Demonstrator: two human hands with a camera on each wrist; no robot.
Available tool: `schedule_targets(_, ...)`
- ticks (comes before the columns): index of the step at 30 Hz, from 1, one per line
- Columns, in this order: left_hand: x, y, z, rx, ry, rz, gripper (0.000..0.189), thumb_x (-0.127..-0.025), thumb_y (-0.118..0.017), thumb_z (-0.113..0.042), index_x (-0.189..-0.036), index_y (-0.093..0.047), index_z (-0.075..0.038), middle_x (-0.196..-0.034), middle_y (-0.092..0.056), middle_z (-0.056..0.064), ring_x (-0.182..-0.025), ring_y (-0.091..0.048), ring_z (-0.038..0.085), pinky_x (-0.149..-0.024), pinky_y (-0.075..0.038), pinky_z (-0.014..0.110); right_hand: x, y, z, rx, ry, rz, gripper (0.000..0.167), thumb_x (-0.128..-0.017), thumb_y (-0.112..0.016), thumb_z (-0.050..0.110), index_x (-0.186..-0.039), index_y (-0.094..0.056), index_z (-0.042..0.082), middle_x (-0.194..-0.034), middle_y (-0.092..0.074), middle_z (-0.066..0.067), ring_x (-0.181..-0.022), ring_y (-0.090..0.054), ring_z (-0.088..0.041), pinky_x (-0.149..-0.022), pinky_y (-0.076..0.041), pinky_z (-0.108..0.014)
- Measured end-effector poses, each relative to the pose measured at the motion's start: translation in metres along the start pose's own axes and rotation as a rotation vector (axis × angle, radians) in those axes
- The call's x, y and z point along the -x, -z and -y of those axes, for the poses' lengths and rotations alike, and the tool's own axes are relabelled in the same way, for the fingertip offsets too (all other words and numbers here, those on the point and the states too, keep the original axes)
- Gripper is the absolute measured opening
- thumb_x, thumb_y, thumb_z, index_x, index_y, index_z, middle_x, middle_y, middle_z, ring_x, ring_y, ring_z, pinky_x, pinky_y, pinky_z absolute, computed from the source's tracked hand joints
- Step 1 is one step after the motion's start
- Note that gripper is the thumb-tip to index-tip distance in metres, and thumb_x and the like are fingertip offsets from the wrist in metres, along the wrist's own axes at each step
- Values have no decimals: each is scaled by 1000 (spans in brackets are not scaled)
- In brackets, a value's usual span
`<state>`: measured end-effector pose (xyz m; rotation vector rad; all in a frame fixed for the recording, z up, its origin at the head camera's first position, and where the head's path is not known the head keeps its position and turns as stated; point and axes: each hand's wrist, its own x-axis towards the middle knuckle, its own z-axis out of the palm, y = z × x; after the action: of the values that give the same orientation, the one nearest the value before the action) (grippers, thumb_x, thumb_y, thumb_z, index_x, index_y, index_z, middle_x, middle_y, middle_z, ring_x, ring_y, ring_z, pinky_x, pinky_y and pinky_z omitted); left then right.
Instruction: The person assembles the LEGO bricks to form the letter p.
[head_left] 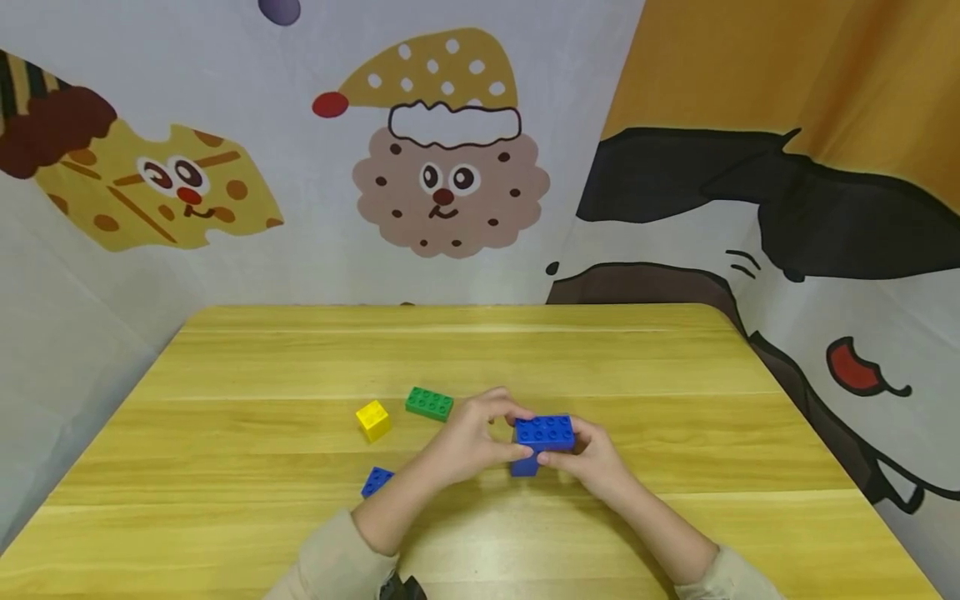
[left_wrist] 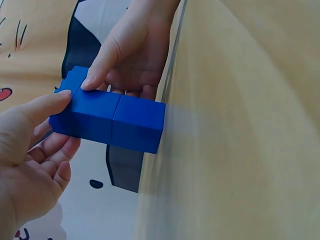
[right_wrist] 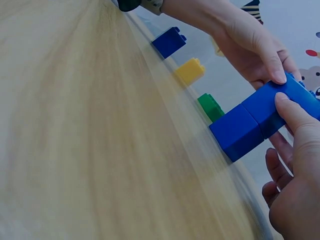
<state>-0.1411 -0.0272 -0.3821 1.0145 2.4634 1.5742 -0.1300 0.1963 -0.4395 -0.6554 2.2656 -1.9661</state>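
Observation:
A long blue toy brick [head_left: 544, 432] with studs on top lies across a column of blue block bricks [head_left: 524, 466] standing on the table. My left hand [head_left: 474, 435] pinches the long brick at its left end, thumb in front and fingers behind. On its right end, my right hand [head_left: 594, 463] grips the same brick, thumb at the near side. Two stacked blocks of the column [left_wrist: 138, 122] show below the thumbs in the left wrist view. The long brick overhangs the column to the right. In the right wrist view the column's lowest block [right_wrist: 236, 131] meets the tabletop.
Left of the hands lie a green brick [head_left: 429, 403], a yellow block [head_left: 373, 421] and another blue brick [head_left: 377, 481], partly covered by the left forearm. The wooden table [head_left: 247, 367] ends at a cartoon-printed cloth [head_left: 300, 267] behind.

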Motion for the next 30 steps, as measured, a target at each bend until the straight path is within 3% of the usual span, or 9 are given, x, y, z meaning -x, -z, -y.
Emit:
schedule_targets(13,-3,-1,1,-27,15,13,36,-76,-82,-15,-109,-71,-8,-89,-58,-11,-90,-58,22,-81,-48,40,1,2,2,15,-24,5,33,-84,-71,0,-115,-60,-10,-108,-66,-17,-97,-64,-19,-82,-51,-31)
schedule_targets(20,-1,-2,3,-17,1,10,39,-77,-81,-17,-113,-70,-9,-92,-58,-9,-90,-58,26,-66,-50,28,3,2,2,0,-34,1,34,-84,-71,0,-115,-60,-10,-109,-66,-18,-98,-64,-21,-83,-51,-32)
schedule_targets(27,5,-1,4,-15,-23,-4,49,-78,-81,-19,-123,-65,-8,-106,-62,-7,-97,-58,19,-87,-47,44,1,0,4,2,-39,1,34,-84,-71,0,-115,-60,-11,-108,-65,-21,-95,-64,-20,-81,-52,-32)
schedule_targets(30,8,2,3,-33,-14,-16,52,-78,-80,-22,-126,-63,-10,-112,-62,-5,-100,-58,22,-88,-46,46,1,0,4,13,-39,-1,34,-83,-72,1,-114,-61,-10,-106,-66,-18,-95,-64,-20,-80,-52,-32)
